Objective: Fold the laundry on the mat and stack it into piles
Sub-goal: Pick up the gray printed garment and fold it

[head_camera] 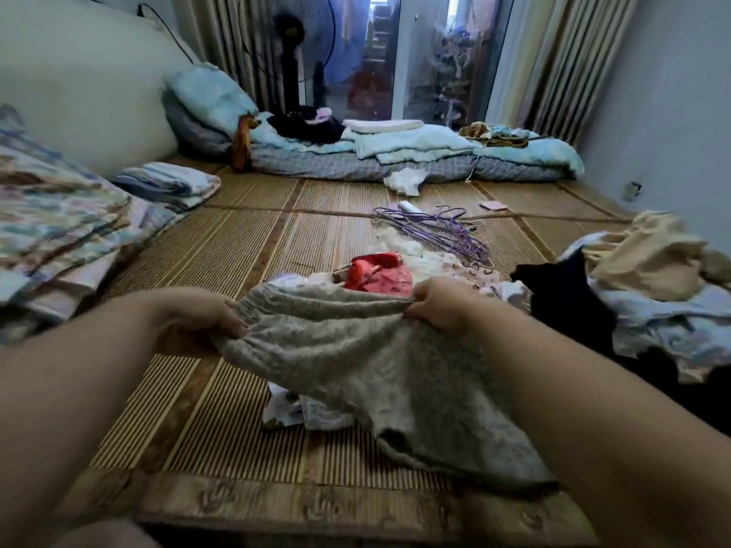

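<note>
Both hands are well apart, each pinching one end of the gathered waistband of a grey knit garment [368, 373], probably shorts: the left hand [197, 322] at the left end, the right hand [439, 306] at the right. The garment hangs in front of the person, its lower edge trailing on the near part of the bamboo mat [245, 247] and over a white printed piece [292, 409]. To fold it well, I would pull the waistband taut and level, lay it on bare mat beside that piece, smooth it, then fold it side to side.
</note>
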`<state>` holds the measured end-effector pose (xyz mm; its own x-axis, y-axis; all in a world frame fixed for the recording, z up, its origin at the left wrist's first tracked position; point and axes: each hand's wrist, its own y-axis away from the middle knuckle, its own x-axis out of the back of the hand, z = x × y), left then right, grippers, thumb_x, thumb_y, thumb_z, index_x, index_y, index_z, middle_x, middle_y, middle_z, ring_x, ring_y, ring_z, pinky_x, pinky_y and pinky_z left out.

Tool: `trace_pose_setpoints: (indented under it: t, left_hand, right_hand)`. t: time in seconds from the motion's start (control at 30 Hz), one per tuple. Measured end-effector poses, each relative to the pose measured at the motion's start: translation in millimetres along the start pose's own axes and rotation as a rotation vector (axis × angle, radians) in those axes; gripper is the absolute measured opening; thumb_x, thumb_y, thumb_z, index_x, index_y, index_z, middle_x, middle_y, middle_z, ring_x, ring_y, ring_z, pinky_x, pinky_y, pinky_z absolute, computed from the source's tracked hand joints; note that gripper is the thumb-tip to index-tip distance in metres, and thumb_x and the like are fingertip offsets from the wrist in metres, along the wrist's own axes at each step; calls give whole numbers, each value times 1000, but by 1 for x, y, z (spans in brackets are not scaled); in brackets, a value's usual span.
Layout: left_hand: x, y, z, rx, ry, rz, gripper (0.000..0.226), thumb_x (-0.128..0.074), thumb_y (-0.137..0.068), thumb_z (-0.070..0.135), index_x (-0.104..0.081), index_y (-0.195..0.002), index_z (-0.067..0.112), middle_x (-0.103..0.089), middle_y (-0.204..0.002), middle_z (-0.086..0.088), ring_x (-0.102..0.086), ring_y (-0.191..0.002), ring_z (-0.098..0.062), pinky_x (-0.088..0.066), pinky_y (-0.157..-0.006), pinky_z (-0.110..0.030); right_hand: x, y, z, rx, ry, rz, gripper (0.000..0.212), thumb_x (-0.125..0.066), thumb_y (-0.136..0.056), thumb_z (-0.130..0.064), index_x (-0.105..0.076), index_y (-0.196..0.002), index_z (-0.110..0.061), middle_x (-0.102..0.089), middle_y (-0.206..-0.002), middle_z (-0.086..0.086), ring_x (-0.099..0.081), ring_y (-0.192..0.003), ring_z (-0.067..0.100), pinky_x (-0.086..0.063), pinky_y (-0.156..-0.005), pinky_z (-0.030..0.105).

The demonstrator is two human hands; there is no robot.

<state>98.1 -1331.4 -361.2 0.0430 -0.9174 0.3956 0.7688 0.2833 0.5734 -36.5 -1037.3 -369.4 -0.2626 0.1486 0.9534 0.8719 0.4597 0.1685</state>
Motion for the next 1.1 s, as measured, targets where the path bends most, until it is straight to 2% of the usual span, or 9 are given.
trace_pose_setpoints:
  t: [0.1, 0.2, 0.4, 0.5, 0.7, 0.83, 0.93, 1.03, 1.1]
  left_hand:
    - [-7, -12, -34, 32, 10, 53, 25, -51, -87, -14, -60, -99, 7, -72, -78, -18, -70, -66, -27, -56, -48, -29]
    - [-5, -29, -56, 64, 23, 55, 29, -53, -87, -12, -56, -104, 11, -67, -92, -20, -68, -70, -29, -53, -46, -28]
    - [-4, -58, -71, 55, 111, 62, 30, -71, -82, 26, -68, -105, 6, -73, -96, -17, -71, -90, -33, -56, -82, -42]
    - [2, -61, -67, 91, 102, 36, 36, -74, -79, 23, -67, -105, -2, -74, -94, -19, -71, -93, -35, -52, -94, -48]
    - [45, -49, -64, 217, -23, -23, 30, -69, -82, 14, -65, -106, -4, -73, -93, -20, -69, -74, -27, -54, -64, -34]
    - [73, -40, -84, 200, -35, -6, 50, -72, -66, 11, -63, -115, 2, -71, -103, -24, -67, -87, -35, -52, -73, -39]
    - [66, -35, -86, 118, 41, -18, 44, -66, -75, 9, -61, -119, 8, -68, -109, -26, -66, -95, -39, -53, -77, -43]
    - [50, -31, -76, 23, 129, -29, 48, -68, -73, 15, -60, -120, 7, -68, -112, -25, -65, -104, -41, -52, -90, -50]
    - [39, -29, -66, -32, 145, -37, 41, -67, -78, 15, -61, -118, 6, -68, -112, -24, -65, -102, -39, -52, -89, -48]
  right_hand:
    - [-55, -17, -11, -66, 26, 122, 28, -49, -95, -33, -60, -121, -34, -61, -122, 7, -56, -113, 29, -40, -96, 41]
    - [-88, -23, -19, -98, -20, 82, 41, -43, -98, -35, -44, -139, -40, -45, -145, 5, -40, -133, 31, -26, -111, 57]
    - [-117, -13, -19, -127, 56, -50, 65, -36, -97, -56, -6, -153, -42, 4, -164, -1, 2, -149, 29, -5, -112, 65]
    - [-124, -2, -5, -167, 37, -55, 77, -40, -93, -64, 2, -153, -42, 11, -163, -1, 10, -149, 30, -4, -113, 64]
    - [-117, 18, 52, -420, 66, -22, 93, -47, -85, -72, 0, -154, -32, 4, -163, 4, -2, -148, 34, -9, -113, 64]
    - [-120, 28, 89, -621, -75, -48, 101, -63, -71, -73, -23, -148, -22, -36, -151, 11, -36, -135, 35, -31, -111, 49]
    - [-114, 32, 95, -637, -215, -25, 72, -82, -65, -53, -60, -119, -10, -66, -114, 9, -61, -101, 28, -48, -81, 29]
    - [-103, 35, 93, -644, -464, -49, 41, -85, -71, -21, -66, -100, 1, -65, -87, 11, -60, -74, 23, -43, -56, 25]
    - [-95, 39, 91, -645, -665, -58, 30, -77, -75, -8, -65, -101, 2, -67, -85, 14, -64, -74, 28, -49, -59, 28]
